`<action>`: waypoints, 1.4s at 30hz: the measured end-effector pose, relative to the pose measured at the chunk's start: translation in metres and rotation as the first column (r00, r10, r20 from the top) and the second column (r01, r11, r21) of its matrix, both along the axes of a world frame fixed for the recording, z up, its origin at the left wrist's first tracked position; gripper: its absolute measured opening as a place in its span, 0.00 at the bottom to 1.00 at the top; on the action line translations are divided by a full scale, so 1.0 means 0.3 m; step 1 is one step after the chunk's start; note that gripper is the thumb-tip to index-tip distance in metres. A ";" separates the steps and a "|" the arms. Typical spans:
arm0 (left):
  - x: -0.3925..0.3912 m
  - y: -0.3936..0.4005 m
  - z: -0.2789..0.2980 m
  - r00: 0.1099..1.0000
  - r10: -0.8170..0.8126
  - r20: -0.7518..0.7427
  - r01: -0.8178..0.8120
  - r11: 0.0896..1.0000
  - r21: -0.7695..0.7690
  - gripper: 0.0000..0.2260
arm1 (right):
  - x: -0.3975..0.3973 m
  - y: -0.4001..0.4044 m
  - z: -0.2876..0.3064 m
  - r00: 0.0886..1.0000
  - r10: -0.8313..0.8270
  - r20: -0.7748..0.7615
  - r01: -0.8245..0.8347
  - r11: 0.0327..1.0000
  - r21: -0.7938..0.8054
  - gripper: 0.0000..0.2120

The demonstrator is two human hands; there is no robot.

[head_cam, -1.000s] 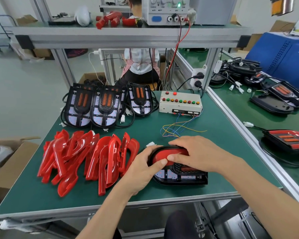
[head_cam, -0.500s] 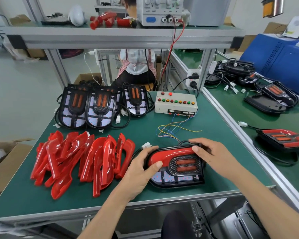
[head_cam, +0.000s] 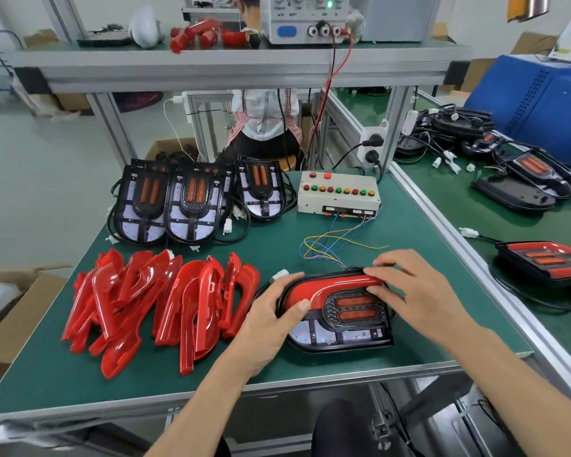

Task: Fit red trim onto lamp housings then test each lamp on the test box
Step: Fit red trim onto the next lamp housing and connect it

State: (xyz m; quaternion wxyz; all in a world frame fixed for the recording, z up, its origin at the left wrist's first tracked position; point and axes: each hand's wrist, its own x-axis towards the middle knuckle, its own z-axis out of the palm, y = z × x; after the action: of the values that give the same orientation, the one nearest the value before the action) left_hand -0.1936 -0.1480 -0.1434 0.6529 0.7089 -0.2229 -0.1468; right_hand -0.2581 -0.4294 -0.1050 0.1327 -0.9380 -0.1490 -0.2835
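A green worktop (head_cam: 409, 258) with an aluminium edge stands on a pale grey floor (head_cam: 47, 179). Above its far edge a shelf (head_cam: 211, 65) rests on metal posts. A second green worktop (head_cam: 475, 212) adjoins the right edge. Cardboard boxes (head_cam: 10, 311) sit on the floor at the left.

Left hand (head_cam: 271, 319) grips the left end of the lamp (head_cam: 338, 313), thumb lying on the red trim (head_cam: 323, 288) seated along its top edge. Right hand (head_cam: 409, 291) rests on the lamp's right end, fingertips (head_cam: 370, 271) touching the trim. Pile of loose red trims (head_cam: 159, 301) just left of the left fingers. Test box (head_cam: 338, 192) beyond the right fingers, its colored wires (head_cam: 330, 245) between. Bare lamps (head_cam: 192, 202) farther back left.
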 end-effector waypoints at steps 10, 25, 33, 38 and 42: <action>0.044 -0.015 0.067 0.999 0.020 -0.038 -0.021 0.999 -0.026 0.19 | 0.049 0.069 0.128 0.982 0.082 -0.171 -0.107 0.983 -0.147 0.10; 0.174 -0.027 0.188 0.947 -0.054 -0.317 0.039 0.998 -0.053 0.16 | 0.040 0.139 0.056 0.941 -0.081 -0.329 0.180 0.942 0.284 0.04; 0.193 -0.034 0.178 0.975 -0.079 -0.210 0.078 0.997 -0.011 0.23 | 0.014 0.144 0.041 0.954 -0.075 -0.292 0.171 0.931 0.321 0.07; 0.190 -0.036 0.181 0.982 -0.088 -0.167 0.088 0.996 -0.007 0.24 | 0.008 0.135 0.053 0.952 -0.050 -0.301 0.139 0.949 0.284 0.05; 0.188 -0.037 0.180 0.990 -0.064 -0.125 0.065 0.998 0.004 0.22 | 0.016 0.134 0.057 0.944 -0.049 -0.326 0.147 0.947 0.284 0.05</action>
State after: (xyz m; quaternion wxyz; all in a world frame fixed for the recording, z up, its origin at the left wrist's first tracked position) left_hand -0.1371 -0.1591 -0.0895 0.6577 0.6933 -0.2038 -0.2129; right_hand -0.2534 -0.3893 -0.0880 0.2833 -0.9457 -0.0329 -0.1561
